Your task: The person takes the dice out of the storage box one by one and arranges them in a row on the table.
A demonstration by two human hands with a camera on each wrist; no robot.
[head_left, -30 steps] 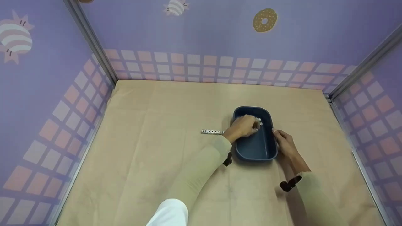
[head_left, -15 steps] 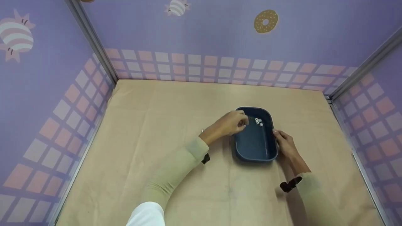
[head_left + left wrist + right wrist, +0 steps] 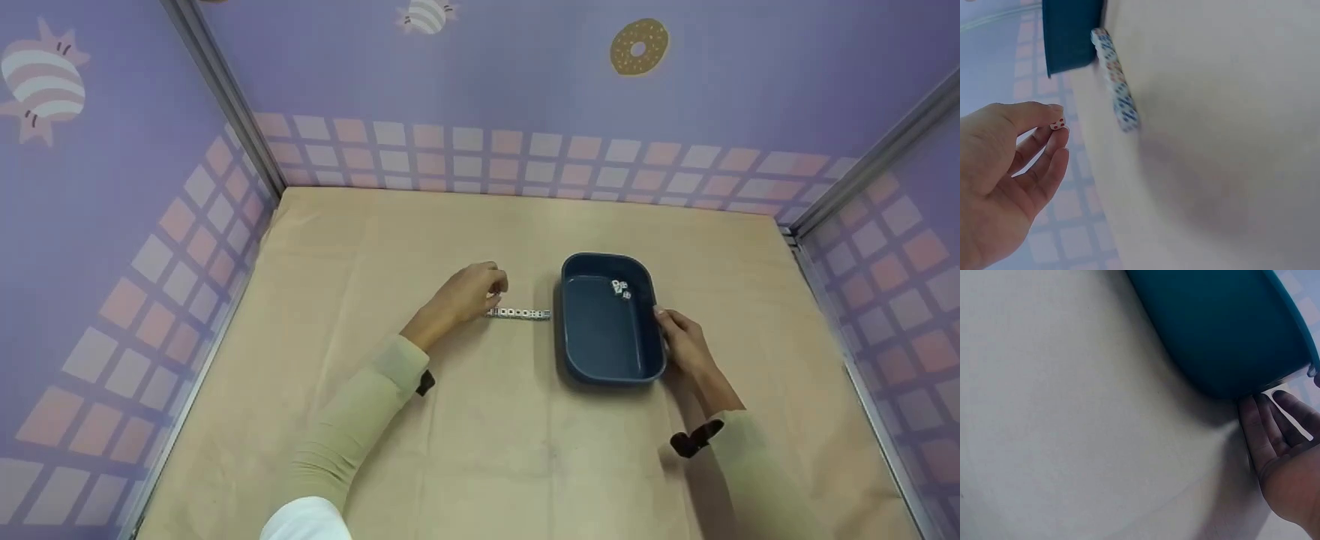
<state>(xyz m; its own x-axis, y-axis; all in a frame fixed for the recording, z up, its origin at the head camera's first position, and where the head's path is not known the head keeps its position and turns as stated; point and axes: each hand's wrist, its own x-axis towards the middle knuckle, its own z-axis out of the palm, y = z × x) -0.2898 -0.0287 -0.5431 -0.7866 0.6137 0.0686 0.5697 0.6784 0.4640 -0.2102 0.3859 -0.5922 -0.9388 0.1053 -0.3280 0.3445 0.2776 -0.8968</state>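
Note:
Between thumb and forefinger, my left hand [image 3: 463, 291] pinches a small white die [image 3: 1058, 124] with red pips. It is held over the left end of a straight row of dice [image 3: 521, 314] on the cloth; in the left wrist view the die is raised off the surface. The row's right end lies close to a dark blue rectangular bin [image 3: 600, 337]. A few loose dice [image 3: 621, 289] sit at the bin's far right inside. My right hand [image 3: 684, 341] holds the bin's right side, thumb at the rim and fingers [image 3: 1255, 427] against the lower outer wall.
A beige cloth [image 3: 375, 285] covers the table. Purple panels with pink and white checks [image 3: 480, 157] enclose it at the back and both sides, joined by metal posts [image 3: 232, 112] at the corners.
My left hand has come out of the bin and moved left to the far end of the dice row, with a die pinched. The right hand and the bin have stayed in place.

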